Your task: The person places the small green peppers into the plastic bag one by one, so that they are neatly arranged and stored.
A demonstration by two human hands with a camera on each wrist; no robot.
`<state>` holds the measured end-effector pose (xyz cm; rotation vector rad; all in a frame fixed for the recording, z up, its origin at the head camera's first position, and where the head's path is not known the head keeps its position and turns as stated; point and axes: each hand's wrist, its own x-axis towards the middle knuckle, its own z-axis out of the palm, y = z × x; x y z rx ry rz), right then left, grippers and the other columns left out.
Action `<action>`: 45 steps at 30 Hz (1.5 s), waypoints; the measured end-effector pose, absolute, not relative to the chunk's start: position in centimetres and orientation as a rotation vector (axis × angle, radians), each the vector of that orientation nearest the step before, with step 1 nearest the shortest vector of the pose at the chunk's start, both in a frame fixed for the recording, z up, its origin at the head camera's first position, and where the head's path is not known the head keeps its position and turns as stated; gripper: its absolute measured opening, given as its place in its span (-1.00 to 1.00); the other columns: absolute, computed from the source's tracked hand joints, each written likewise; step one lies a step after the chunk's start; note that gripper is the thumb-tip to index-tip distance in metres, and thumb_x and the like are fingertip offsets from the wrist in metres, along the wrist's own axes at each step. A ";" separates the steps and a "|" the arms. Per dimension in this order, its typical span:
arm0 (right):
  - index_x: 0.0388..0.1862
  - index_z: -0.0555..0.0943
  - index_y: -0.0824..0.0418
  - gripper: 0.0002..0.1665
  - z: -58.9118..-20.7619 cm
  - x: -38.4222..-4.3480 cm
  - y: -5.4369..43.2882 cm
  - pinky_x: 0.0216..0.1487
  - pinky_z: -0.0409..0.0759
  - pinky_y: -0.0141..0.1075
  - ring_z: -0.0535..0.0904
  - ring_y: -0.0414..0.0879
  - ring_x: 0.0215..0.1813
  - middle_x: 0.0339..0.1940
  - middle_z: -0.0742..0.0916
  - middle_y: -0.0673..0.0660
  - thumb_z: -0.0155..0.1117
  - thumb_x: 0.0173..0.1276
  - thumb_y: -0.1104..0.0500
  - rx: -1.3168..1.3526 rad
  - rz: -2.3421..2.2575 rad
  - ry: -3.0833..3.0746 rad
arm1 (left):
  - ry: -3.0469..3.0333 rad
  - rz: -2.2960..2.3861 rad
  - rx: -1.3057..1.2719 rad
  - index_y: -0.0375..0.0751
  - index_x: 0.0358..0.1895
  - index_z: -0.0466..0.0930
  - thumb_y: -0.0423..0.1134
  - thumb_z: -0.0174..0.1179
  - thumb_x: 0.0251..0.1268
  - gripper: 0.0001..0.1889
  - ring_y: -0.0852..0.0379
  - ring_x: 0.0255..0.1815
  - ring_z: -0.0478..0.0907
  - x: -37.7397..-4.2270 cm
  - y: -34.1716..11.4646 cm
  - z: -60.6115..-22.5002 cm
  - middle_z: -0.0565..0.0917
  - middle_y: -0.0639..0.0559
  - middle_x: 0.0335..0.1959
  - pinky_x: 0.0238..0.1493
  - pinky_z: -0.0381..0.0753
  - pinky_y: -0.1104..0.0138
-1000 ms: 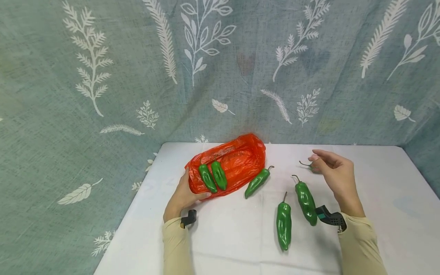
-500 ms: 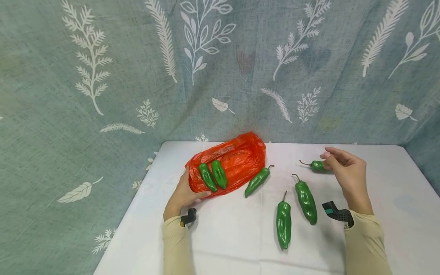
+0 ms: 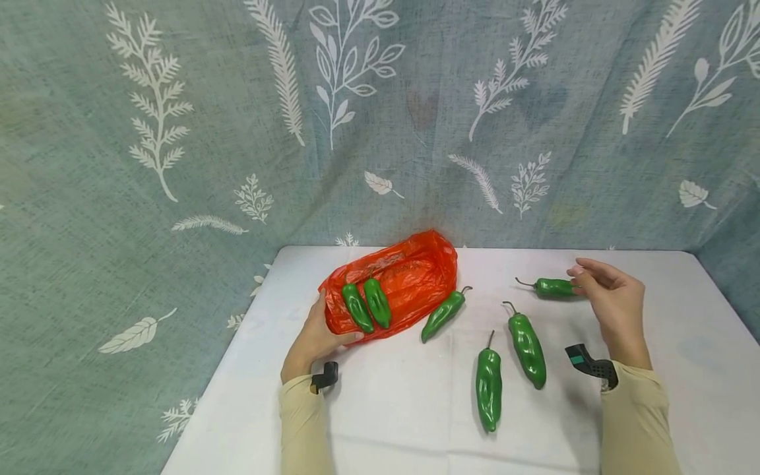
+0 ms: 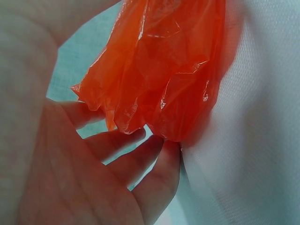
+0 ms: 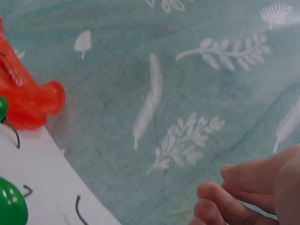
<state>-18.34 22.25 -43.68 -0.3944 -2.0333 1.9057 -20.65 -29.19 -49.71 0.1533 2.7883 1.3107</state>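
Observation:
An orange-red plastic bag (image 3: 415, 277) lies spread at the table's back left, with two green peppers (image 3: 377, 303) on it. My left hand (image 3: 313, 340) holds the bag's left end, thumb along the front edge and fingers at the far side. Up close in the left wrist view, the fingertips touch the crumpled bag edge (image 4: 164, 93). My right hand (image 3: 614, 307) hovers at the back right with loosely bent fingers and holds nothing. Its fingertips overlap the tip of a green pepper (image 3: 555, 287) lying sideways; contact cannot be told. In the right wrist view the fingers (image 5: 213, 194) grip nothing.
Another green pepper (image 3: 444, 315) lies against the bag's right front edge. Two larger ones, a green pepper (image 3: 527, 349) and a green pepper (image 3: 489, 389), lie mid-right on the white table (image 3: 392, 409). A patterned curtain (image 3: 380, 132) hangs behind the table.
My right hand has moved rightward, uncovering most of the back green pepper, which stays where it was. My left hand and the bag have kept their place.

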 end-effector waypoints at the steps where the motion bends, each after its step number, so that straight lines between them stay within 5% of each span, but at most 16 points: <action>1: 0.17 0.70 0.23 -0.62 -43.8 -18.4 22.4 -0.24 0.69 -0.58 0.74 -0.34 -0.24 -0.32 0.80 -0.27 0.41 0.42 0.18 -0.402 1.935 -2.006 | 2.790 1.302 0.148 0.15 0.66 -0.08 0.02 0.70 -0.18 0.33 -0.06 0.53 0.33 -20.6 -29.2 -49.7 0.38 0.10 0.48 0.57 0.31 -0.20; 17: -0.25 0.73 0.01 -0.88 -46.2 -19.1 24.4 -0.34 0.73 -0.52 0.72 -0.33 -0.33 -0.44 0.78 -0.18 0.38 0.43 0.25 -0.689 2.154 -1.808 | 2.782 1.256 0.087 0.18 0.67 -0.13 0.07 0.68 -0.17 0.35 -0.09 0.58 0.26 -20.3 -29.4 -49.8 0.32 0.05 0.52 0.59 0.26 -0.22; 23: -0.10 0.72 0.13 -0.89 -47.3 -19.4 24.7 -0.33 0.72 -0.54 0.68 -0.35 -0.35 -0.42 0.74 -0.21 0.37 0.42 0.25 -0.762 2.071 -1.854 | 2.778 1.290 0.107 0.18 0.66 -0.09 0.03 0.69 -0.16 0.32 -0.06 0.55 0.30 -20.4 -29.3 -49.7 0.36 0.10 0.48 0.58 0.29 -0.21; 30: 0.27 0.64 0.30 -0.52 -48.6 -19.8 25.1 -0.28 0.61 -0.66 0.56 -0.48 -0.27 -0.36 0.59 -0.39 0.35 0.45 0.13 -0.798 1.709 -2.150 | 2.773 1.292 0.100 0.19 0.66 -0.09 0.03 0.69 -0.17 0.32 -0.08 0.56 0.29 -20.4 -29.3 -49.5 0.35 0.10 0.49 0.58 0.27 -0.22; 35: 0.32 0.64 0.22 -0.50 -49.3 -20.0 25.4 -0.20 0.44 -0.62 0.46 -0.49 -0.18 -0.23 0.65 -0.31 0.32 0.47 0.05 -0.826 1.520 -2.308 | 2.779 1.308 0.131 0.16 0.65 -0.06 0.01 0.70 -0.17 0.31 -0.05 0.53 0.32 -20.5 -29.2 -49.6 0.37 0.10 0.48 0.57 0.31 -0.20; 41: 0.36 0.59 0.27 -0.48 -49.7 -20.2 25.6 0.05 0.55 -0.24 0.57 0.09 0.27 0.37 0.63 0.29 0.31 0.48 0.13 -0.694 1.345 -2.485 | 2.782 1.355 0.223 0.10 0.64 -0.01 -0.04 0.70 -0.16 0.27 0.03 0.47 0.39 -20.7 -29.0 -49.6 0.43 0.14 0.43 0.55 0.37 -0.13; 45: 0.35 0.55 0.41 -0.45 -49.5 -20.2 25.7 0.32 0.52 0.21 0.43 0.40 0.46 0.46 0.52 0.45 0.35 0.42 0.27 -0.451 1.232 -2.542 | 2.781 1.348 0.200 0.10 0.65 -0.04 -0.02 0.70 -0.17 0.30 0.00 0.49 0.37 -20.7 -29.0 -49.6 0.41 0.12 0.45 0.57 0.34 -0.16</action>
